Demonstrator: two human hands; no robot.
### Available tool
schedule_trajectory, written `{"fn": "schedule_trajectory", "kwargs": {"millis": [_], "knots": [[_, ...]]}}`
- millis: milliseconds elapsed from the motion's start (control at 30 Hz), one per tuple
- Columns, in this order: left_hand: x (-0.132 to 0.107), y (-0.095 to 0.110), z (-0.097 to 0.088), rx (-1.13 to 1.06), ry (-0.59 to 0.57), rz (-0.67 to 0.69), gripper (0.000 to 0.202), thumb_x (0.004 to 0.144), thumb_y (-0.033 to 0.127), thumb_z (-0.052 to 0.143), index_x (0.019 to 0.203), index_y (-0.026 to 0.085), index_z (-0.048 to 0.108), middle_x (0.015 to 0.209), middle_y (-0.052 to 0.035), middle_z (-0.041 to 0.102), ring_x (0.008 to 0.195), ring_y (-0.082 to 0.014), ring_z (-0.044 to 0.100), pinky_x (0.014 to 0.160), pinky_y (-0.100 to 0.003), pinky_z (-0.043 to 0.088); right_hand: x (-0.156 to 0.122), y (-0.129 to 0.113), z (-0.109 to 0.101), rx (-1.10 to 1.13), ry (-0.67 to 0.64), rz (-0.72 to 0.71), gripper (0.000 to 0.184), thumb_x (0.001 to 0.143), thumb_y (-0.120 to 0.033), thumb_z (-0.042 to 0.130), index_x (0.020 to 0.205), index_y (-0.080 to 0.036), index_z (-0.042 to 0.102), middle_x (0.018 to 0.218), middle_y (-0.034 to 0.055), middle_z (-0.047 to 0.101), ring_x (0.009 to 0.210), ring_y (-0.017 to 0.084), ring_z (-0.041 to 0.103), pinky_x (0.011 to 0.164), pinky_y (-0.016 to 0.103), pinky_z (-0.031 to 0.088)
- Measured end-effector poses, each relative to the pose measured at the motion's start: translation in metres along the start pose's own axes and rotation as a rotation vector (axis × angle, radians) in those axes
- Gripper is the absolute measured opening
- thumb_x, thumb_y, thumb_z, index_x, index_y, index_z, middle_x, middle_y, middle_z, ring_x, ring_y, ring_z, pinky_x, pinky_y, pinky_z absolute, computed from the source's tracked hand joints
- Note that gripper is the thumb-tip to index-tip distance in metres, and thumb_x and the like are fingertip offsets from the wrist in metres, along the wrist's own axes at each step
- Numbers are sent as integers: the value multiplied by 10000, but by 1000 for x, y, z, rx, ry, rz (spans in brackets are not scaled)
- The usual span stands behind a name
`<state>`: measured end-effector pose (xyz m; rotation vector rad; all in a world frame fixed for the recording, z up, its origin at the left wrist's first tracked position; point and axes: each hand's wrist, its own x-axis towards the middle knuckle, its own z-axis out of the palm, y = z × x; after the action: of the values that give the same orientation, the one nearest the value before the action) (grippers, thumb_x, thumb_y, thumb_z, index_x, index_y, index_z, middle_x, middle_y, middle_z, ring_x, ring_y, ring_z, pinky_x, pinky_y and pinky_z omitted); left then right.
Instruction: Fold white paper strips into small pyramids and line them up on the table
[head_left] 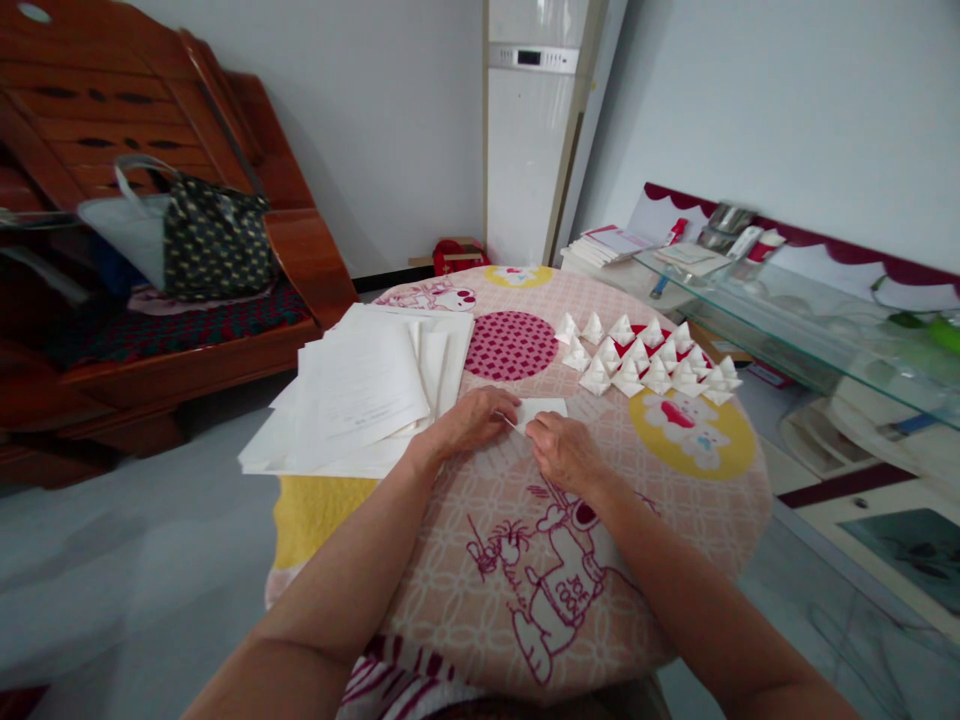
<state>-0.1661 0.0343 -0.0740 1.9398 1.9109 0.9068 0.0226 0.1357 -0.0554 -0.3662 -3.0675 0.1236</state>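
A small white piece of paper point(546, 406) lies at the middle of the round table, between my two hands. My left hand point(476, 420) has its fingers closed on the paper's left edge. The fingers of my right hand point(561, 447) are curled and pinch its lower right edge. To the far right of my hands stand several folded white paper shapes point(637, 356) with pointed tips, set in rows. Left of my hands lies a stack of white paper sheets point(360, 385), the top one with faint print.
A patterned pink cloth point(480, 560) covers the table. On the left is a wooden bench point(307, 260) with a dark patterned bag point(214, 240). At right stands a glass-topped cabinet point(825, 330) holding cups and papers. A tall white air conditioner point(529, 150) is behind.
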Motion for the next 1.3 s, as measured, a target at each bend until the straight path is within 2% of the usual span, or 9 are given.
{"fn": "schedule_trajectory", "kwargs": {"millis": [233,367,467,600,733,867,967,1167,1300], "knots": [[-2,31,-7,42,-21,-66,101,831,209,620,839,162,709,891,-53,746,840,-180,657,804,-297,490,-1,15,6,135,172,28,159,885,-104,568,876,-157,718,949,107,679,906,217,588,753,297,397],[-2,37,-5,27,-89,-91,202,822,235,581,638,154,597,624,12,597,618,-113,508,622,-254,363,1,20,9,276,154,1,158,869,-110,610,748,-159,698,838,71,669,801,181,576,720,279,379],[-1,39,-2,-20,-112,-80,287,832,262,561,571,160,500,547,40,466,562,-90,401,569,-254,282,1,25,8,365,117,8,192,825,-101,637,643,-161,648,749,40,628,722,157,540,671,269,352],[2,43,4,-28,-98,-95,320,854,281,549,565,165,478,526,45,399,540,-87,349,543,-264,219,1,31,7,502,112,35,246,774,-114,654,556,-162,549,657,-12,534,642,119,476,619,253,311],[3,45,6,-59,-112,-145,266,859,292,556,630,157,579,558,31,496,562,-95,409,555,-257,254,0,37,6,663,74,72,268,768,-185,648,536,-163,514,595,-41,466,597,100,431,572,236,277],[2,34,-2,-228,-198,-197,129,766,246,620,813,154,697,681,21,635,634,-116,521,576,-232,339,-1,39,5,752,54,134,242,762,-230,634,550,-165,538,562,-49,453,577,97,416,551,229,276],[1,22,-9,-282,-191,-267,139,758,286,638,744,151,665,631,28,588,598,-109,493,555,-227,340,-1,39,4,807,22,220,265,770,-254,628,539,-171,529,503,-63,411,518,88,375,508,224,254],[-1,4,-11,-356,-164,-348,233,768,372,667,694,157,618,597,21,565,568,-111,484,530,-227,348,2,35,5,958,14,420,203,796,-204,623,598,-159,609,550,-12,621,482,88,500,476,186,359],[1,-1,-4,-399,-102,-445,228,782,363,639,704,149,629,580,15,580,546,-113,490,517,-223,365,4,31,6,1016,24,523,187,818,-172,620,633,-153,631,547,1,639,467,90,544,461,172,405]]}}
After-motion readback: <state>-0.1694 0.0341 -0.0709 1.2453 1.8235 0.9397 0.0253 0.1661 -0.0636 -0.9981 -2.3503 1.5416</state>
